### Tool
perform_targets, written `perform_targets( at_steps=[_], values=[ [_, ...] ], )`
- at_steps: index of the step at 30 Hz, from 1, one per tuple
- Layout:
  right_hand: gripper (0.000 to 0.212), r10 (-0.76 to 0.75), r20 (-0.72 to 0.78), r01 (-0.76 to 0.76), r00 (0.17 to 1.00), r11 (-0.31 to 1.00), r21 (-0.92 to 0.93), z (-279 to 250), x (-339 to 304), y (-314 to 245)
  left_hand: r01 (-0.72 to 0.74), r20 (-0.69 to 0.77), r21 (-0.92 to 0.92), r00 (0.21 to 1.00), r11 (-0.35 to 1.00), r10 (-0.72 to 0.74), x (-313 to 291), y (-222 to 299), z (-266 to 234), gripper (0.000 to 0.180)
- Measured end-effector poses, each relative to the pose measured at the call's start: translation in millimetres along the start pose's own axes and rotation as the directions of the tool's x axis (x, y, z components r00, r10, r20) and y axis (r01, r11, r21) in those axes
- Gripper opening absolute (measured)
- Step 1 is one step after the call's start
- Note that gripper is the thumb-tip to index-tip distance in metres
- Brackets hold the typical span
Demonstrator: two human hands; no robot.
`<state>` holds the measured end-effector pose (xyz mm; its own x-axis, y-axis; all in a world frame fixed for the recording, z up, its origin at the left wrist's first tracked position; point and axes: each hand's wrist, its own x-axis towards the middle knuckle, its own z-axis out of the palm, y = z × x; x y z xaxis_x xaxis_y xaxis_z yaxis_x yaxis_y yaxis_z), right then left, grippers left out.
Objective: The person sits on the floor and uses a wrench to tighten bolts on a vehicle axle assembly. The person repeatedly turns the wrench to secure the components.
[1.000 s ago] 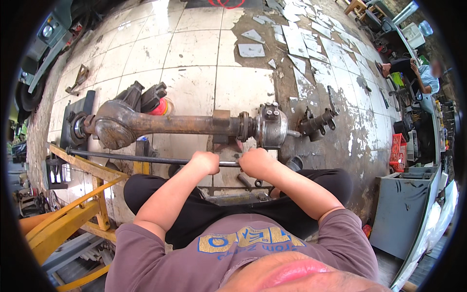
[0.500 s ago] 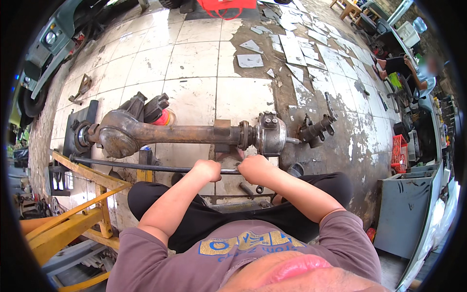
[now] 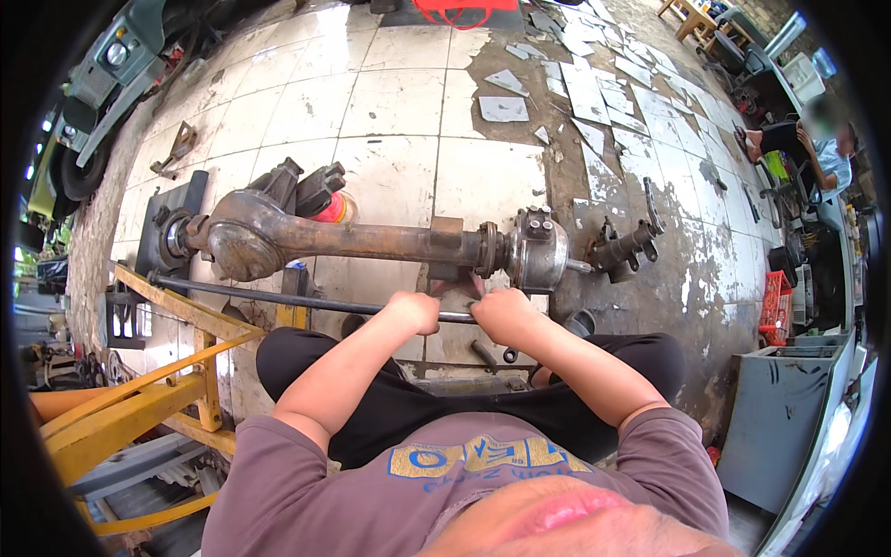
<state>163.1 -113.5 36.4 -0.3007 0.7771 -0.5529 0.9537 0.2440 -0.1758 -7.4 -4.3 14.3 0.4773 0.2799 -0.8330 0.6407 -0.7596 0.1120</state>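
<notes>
Both hands, left hand (image 3: 415, 311) and right hand (image 3: 501, 314), clamped on long steel rod (image 3: 278, 299) beside rusty axle (image 3: 371, 243), rod apparently mid-job, not yet set down.

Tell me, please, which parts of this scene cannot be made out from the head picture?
- Head view: the right end of the long dark rod is hidden under the left hand and the right hand.
- The rusty axle housing covers the floor behind it.
- The small parts between the knees are too small to identify.
- The green vehicle at upper left is cut off by the dark rim.
</notes>
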Motion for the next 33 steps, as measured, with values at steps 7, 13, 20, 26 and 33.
perform_targets(
  at_steps=[7, 13, 20, 26, 33],
  values=[
    [0.013, 0.005, -0.081, -0.005, 0.997, 1.0, -0.001, 18.1, 3.6, 3.1, -0.006, -0.026, -0.017, 1.0, 1.0, 0.005, -3.5, 4.0, -5.8, 0.04],
    [0.012, -0.014, -0.113, 0.012, 0.993, 1.0, -0.022, 5.4, -2.7, -2.4, 0.012, -0.048, -0.002, 0.999, 1.0, -0.012, -3.7, 1.1, -3.3, 0.04],
    [0.015, -0.01, -0.091, 0.01, 0.996, 1.0, -0.002, 9.6, -0.6, 1.2, -0.006, -0.041, -0.017, 0.999, 1.0, 0.005, -4.1, 0.9, 0.0, 0.04],
    [0.014, -0.01, -0.01, 0.01, 1.0, 1.0, -0.009, -5.4, -3.6, -2.0, -0.018, -0.042, 0.0, 0.999, 1.0, 0.018, 4.4, -3.6, 6.7, 0.043],
    [0.015, -0.001, 0.01, 0.001, 1.0, 1.0, 0.002, -12.2, -4.1, -0.9, -0.009, -0.054, -0.001, 0.999, 1.0, 0.009, 1.6, -4.9, 6.4, 0.044]
  ],
)
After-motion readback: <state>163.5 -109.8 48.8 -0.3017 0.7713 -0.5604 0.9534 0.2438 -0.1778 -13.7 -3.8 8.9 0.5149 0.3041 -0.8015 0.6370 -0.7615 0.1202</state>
